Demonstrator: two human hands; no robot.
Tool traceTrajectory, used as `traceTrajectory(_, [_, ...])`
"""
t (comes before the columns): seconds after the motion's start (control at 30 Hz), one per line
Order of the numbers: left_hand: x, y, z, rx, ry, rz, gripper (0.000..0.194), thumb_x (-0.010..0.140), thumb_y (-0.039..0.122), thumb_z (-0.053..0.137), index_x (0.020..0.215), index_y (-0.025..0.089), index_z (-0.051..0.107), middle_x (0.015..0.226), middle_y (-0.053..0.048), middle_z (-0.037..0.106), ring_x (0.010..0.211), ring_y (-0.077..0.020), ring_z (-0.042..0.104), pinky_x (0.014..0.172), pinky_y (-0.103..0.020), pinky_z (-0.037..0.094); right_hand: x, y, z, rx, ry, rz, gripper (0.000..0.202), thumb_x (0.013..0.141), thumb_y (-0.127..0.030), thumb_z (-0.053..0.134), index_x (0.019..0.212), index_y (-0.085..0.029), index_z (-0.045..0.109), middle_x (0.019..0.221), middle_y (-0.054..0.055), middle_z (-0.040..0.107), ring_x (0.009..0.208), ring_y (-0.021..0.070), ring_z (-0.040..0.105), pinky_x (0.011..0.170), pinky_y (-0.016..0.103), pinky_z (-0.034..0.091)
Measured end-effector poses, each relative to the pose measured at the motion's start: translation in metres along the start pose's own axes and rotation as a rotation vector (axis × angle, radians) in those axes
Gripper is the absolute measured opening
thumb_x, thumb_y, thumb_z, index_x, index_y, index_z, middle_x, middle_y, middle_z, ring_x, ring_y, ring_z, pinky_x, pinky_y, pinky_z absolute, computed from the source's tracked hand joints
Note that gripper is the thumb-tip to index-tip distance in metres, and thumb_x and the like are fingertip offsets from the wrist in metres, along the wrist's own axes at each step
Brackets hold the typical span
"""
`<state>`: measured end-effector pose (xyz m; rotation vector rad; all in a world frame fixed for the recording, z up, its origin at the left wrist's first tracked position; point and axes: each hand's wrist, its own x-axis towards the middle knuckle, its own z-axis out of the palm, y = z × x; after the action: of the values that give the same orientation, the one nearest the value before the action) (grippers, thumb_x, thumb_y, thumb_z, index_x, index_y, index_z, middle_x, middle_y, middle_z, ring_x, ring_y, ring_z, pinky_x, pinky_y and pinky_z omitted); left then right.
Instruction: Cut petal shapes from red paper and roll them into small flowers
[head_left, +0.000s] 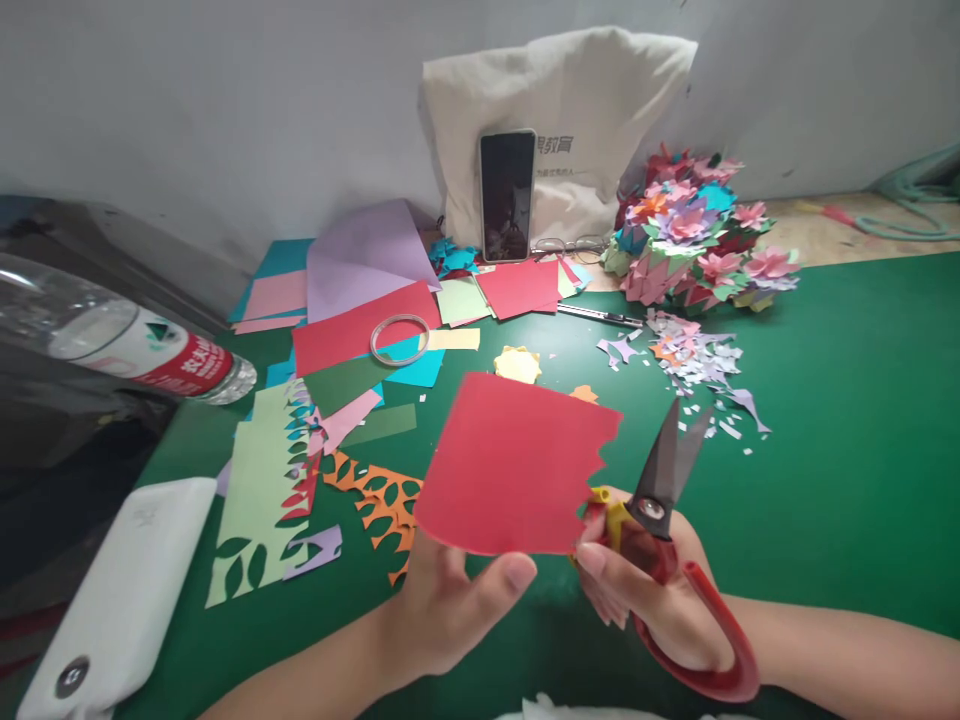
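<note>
A red sheet of paper point(517, 465), with a scalloped right edge, is held up over the table in front of me. My left hand point(450, 610) is below and behind it, with the thumb stretched out apart under the lower edge; the other fingers are mostly hidden by the sheet. My right hand point(660, 590) is closed around scissors point(651, 508) with red and yellow handles. Their dark blades point upward, slightly apart, to the right of the paper. The right thumb and fingertips meet the sheet's lower right corner.
Coloured paper point(360, 325) and a tape roll point(400, 341) lie left of centre, near cut-out orange paper point(386, 500). Paper scraps point(701, 350) and paper flowers point(694, 230) are at right. A phone point(508, 195) leans on a cloth bag point(577, 95); a bottle point(172, 350) and white device point(124, 590) are left.
</note>
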<state>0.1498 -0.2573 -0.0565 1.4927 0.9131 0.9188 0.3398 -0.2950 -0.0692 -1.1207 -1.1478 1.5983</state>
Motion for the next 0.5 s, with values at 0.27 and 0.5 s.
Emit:
traceTrajectory(0.27, [0.003,0.000,-0.010,-0.091,0.155,-0.171,0.039,0.089,0.054,0.052,0.076,0.022,0.070,0.060,-0.004,0.063,0.066,-0.0206,0.064,0.062,-0.030,0.057,0.006,-0.009,-0.004,-0.058,-0.066,-0.007,0.034,0.090,-0.043,0.058,0.067,-0.019,0.052,0.048,-0.005,0.044,0.039,0.0090,0.043,0.040,0.022,0.037])
traceTrajectory(0.5, [0.016,0.009,-0.009,0.040,0.093,-0.326,0.051,0.094,0.049,0.045,0.056,0.019,0.058,0.052,-0.001,0.056,0.041,-0.0104,0.044,0.044,-0.024,0.041,0.012,-0.014,-0.003,0.000,0.068,0.077,0.032,0.089,-0.047,0.060,0.075,-0.020,0.051,0.047,-0.007,0.044,0.039,0.0086,0.042,0.042,0.022,0.039])
